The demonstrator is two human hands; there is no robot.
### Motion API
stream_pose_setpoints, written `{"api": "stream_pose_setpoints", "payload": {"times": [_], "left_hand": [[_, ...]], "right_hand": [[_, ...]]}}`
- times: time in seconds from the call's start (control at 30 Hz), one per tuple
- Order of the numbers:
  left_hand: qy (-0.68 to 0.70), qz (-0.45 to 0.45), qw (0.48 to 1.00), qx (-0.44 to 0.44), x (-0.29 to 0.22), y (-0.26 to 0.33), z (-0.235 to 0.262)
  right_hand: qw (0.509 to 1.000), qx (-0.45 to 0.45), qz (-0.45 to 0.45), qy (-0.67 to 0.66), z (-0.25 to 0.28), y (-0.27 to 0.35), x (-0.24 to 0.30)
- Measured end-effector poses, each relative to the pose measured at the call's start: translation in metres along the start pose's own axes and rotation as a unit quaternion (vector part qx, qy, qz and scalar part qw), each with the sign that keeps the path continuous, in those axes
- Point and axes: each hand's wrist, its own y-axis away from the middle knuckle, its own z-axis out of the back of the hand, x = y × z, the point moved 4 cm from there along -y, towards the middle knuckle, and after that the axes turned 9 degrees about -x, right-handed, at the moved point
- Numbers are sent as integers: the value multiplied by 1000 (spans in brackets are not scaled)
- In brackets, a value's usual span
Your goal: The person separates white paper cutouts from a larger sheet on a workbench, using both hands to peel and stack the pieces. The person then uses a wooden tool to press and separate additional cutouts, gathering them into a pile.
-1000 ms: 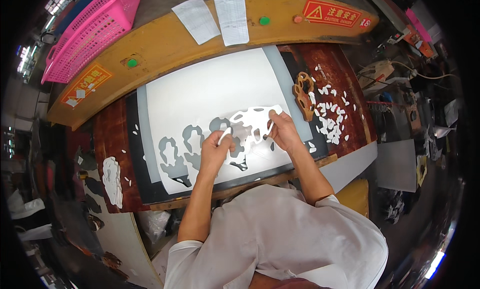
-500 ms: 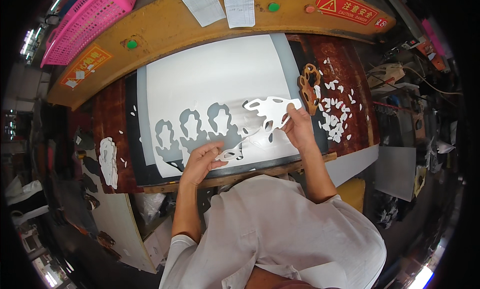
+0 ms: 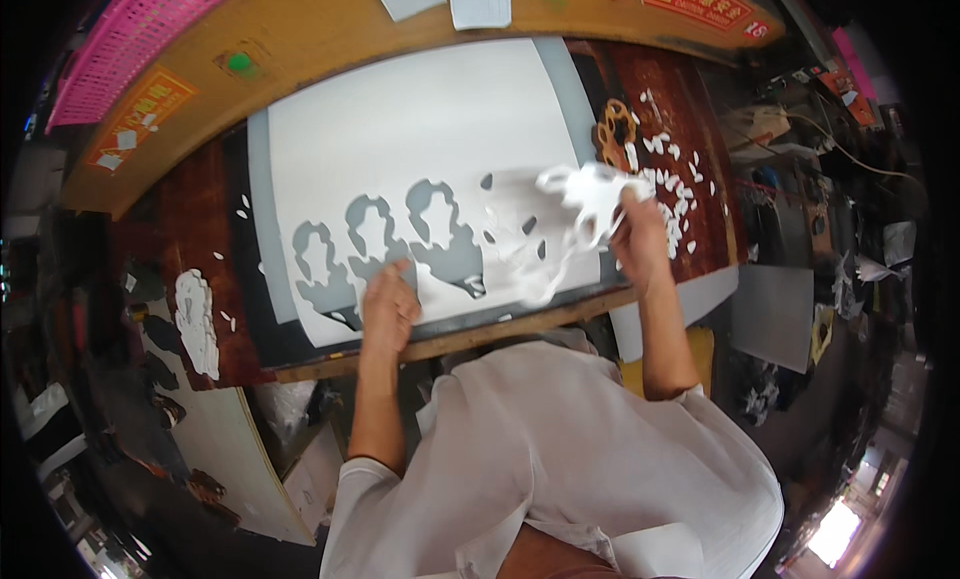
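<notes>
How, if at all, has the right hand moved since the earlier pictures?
Yes, rightward: the right hand was left of the brown openwork piece and now sits slightly right of it.

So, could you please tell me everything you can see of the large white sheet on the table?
The white sheet is thin-looking and smooth, perhaps plastic or synthetic leather. It lies flat on a grey layer. Along its near part are three openings with white patches inside, showing grey and black beneath; small oval holes sit farther right. The left hand is over its near part, contact unclear. A blurred white cut-out in the right hand is over its right side.
</notes>
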Motion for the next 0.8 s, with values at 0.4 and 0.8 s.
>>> {"api": "stream_pose_setpoints", "payload": {"times": [0.4, 0.8], "left_hand": [[-247, 96, 964, -33, 74, 50, -118], [268, 147, 951, -44, 165, 50, -158]], "right_hand": [[744, 315, 432, 401, -39, -31, 25], [548, 532, 490, 420, 2, -12, -62]]}}
